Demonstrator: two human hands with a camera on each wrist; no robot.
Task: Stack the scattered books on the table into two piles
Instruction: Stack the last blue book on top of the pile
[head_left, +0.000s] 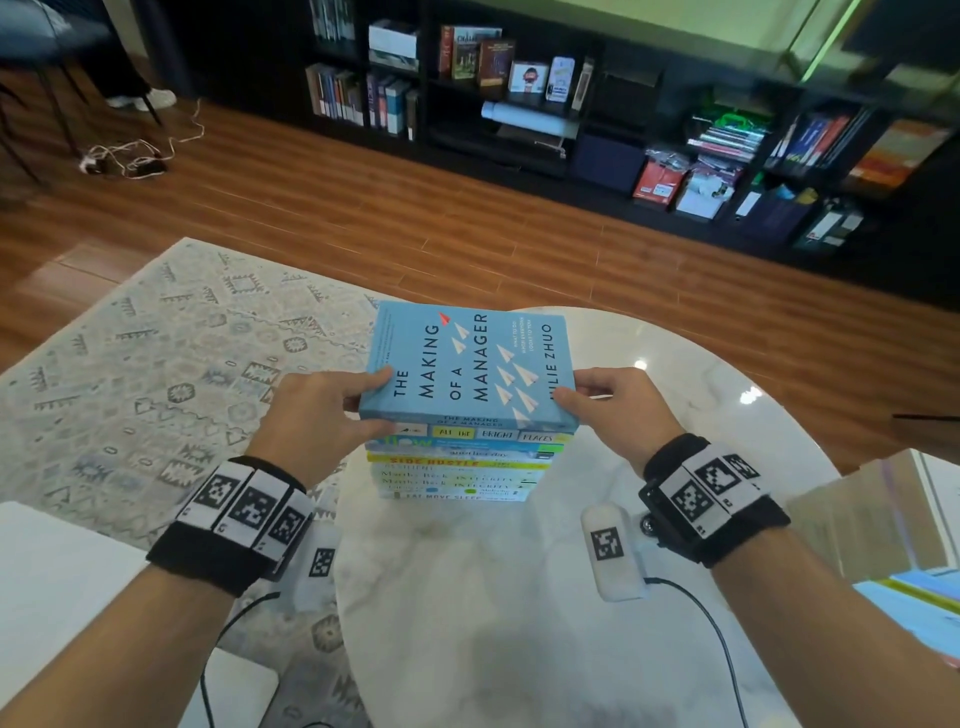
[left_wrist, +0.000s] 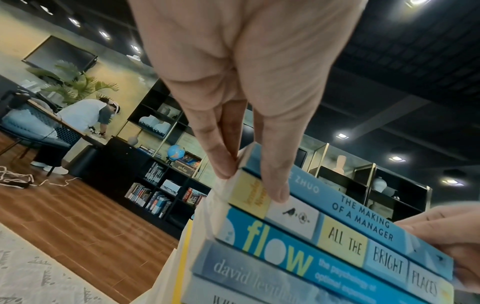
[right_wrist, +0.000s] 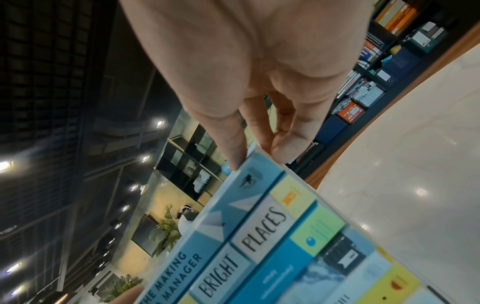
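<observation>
Both hands, left (head_left: 317, 410) and right (head_left: 618, 402), pinching the blue book (head_left: 467, 369) atop the stack (head_left: 457, 467) at the table's (head_left: 675, 597) far edge; thumb contact on the spines visible only from the wrists.

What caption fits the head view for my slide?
Both hands, left hand and right hand, steady a blue book atop one pile.

Reddish-brown plank floor (head_left: 363, 208) across the middle of the head view. Pale patterned rug (head_left: 156, 364) at left. Black bookshelf (head_left: 519, 104) along the top, crammed with books and boxes. Tangled white cord (head_left: 130, 156) at upper left. White marble counter (head_left: 701, 395) at lower centre, glossy. Dark gridded ceiling (left_wrist: 389, 61) with recessed spotlights, upper right of the left wrist view; potted palm (left_wrist: 78, 86) at left.
</observation>
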